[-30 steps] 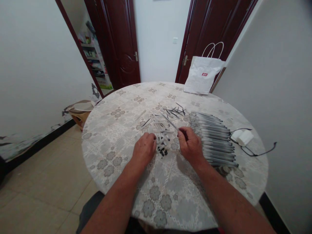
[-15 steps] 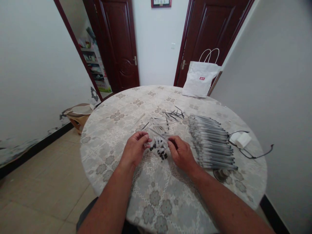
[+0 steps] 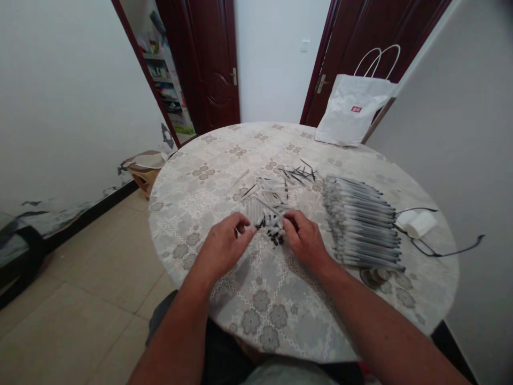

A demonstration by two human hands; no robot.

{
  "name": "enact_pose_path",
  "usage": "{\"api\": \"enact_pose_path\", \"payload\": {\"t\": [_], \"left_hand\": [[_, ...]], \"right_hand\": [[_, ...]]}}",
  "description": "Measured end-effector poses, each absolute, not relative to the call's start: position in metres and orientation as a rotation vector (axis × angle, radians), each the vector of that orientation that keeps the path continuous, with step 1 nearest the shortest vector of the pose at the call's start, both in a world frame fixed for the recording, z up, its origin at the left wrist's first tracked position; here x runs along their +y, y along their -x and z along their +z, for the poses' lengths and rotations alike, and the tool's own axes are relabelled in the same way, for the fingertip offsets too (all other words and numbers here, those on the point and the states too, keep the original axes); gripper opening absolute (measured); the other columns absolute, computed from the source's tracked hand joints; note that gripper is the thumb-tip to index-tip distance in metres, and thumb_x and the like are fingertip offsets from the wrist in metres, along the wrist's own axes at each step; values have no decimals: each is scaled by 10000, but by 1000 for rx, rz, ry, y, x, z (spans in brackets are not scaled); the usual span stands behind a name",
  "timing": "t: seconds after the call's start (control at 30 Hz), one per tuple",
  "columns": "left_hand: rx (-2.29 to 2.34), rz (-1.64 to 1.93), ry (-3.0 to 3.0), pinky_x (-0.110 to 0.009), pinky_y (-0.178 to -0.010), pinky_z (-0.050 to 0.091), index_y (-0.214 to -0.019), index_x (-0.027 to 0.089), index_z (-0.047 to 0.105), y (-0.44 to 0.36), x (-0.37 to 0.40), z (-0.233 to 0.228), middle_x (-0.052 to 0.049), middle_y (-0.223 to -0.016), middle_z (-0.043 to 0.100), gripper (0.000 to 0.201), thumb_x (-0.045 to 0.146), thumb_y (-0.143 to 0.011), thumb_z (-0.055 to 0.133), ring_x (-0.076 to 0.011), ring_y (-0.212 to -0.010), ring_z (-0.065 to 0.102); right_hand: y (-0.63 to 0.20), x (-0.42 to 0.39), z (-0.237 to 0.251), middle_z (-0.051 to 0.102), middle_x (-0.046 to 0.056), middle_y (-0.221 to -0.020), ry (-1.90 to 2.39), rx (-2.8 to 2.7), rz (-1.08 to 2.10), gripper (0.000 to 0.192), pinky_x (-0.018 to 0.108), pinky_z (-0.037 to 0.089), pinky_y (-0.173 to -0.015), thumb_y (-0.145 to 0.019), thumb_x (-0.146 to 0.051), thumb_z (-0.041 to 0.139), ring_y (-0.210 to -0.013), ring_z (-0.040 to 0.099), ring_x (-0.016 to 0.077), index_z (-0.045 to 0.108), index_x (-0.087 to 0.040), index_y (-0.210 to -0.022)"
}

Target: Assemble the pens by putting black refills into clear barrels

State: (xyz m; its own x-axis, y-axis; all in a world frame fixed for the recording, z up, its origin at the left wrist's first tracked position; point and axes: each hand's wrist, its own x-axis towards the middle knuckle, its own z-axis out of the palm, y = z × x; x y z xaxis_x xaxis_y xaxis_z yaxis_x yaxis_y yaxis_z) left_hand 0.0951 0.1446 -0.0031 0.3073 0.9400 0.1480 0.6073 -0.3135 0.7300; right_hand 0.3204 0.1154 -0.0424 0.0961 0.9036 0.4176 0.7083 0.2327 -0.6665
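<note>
My left hand point(image 3: 224, 246) and my right hand point(image 3: 305, 239) meet over a round table point(image 3: 208, 160) with a floral cloth. Between their fingertips runs a thin pen refill point(image 3: 267, 207), gripped by my right hand, while my left fingertips pinch a small dark part at its near end. Beneath them lie loose pen barrels point(image 3: 268, 193) and small black caps point(image 3: 276, 238). Dark refills point(image 3: 298, 174) are scattered farther back. A long row of assembled grey pens point(image 3: 363, 222) lies to the right of my right hand.
A white paper bag point(image 3: 355, 109) stands at the table's far edge against a dark door. A white charger with a black cable point(image 3: 419, 224) lies at the right. A low stool point(image 3: 144, 168) stands on the floor at the left.
My right hand left the pen row and came in toward the left hand, bringing a refill. Both hands now pinch together over the small parts. The camera shifted a little.
</note>
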Motion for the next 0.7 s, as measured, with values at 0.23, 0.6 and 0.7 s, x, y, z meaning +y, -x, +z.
{"api": "enact_pose_path", "payload": {"t": [0.23, 0.6, 0.7], "left_hand": [[1573, 408, -2315, -365, -797, 453, -1074, 173, 631, -128, 115, -33, -150, -1028, 669, 210, 281, -893, 629, -290, -931, 654], [1129, 1049, -1478, -297, -639, 486, -978, 204, 714, -109, 147, -4, -56, -857, 689, 230, 398, -857, 687, -210, -766, 660], [986, 1235, -1187, -273, -628, 506, -1054, 177, 718, -107, 170, 14, -69, -942, 690, 318, 385, -816, 742, -202, -831, 678]], "right_hand": [[-323, 115, -41, 742, 60, -914, 1497, -1585, 257, 242, 282, 493, -735, -980, -350, 495, -799, 687, 200, 662, -196, -1062], [-325, 111, -34, 732, 44, -885, 1439, -1560, 258, 223, 282, 486, -738, -983, -346, 512, -784, 680, 188, 658, -198, -1063], [-325, 110, -35, 736, 45, -882, 1427, -1554, 268, 220, 282, 491, -741, -982, -346, 515, -788, 686, 191, 654, -198, -1066]]}}
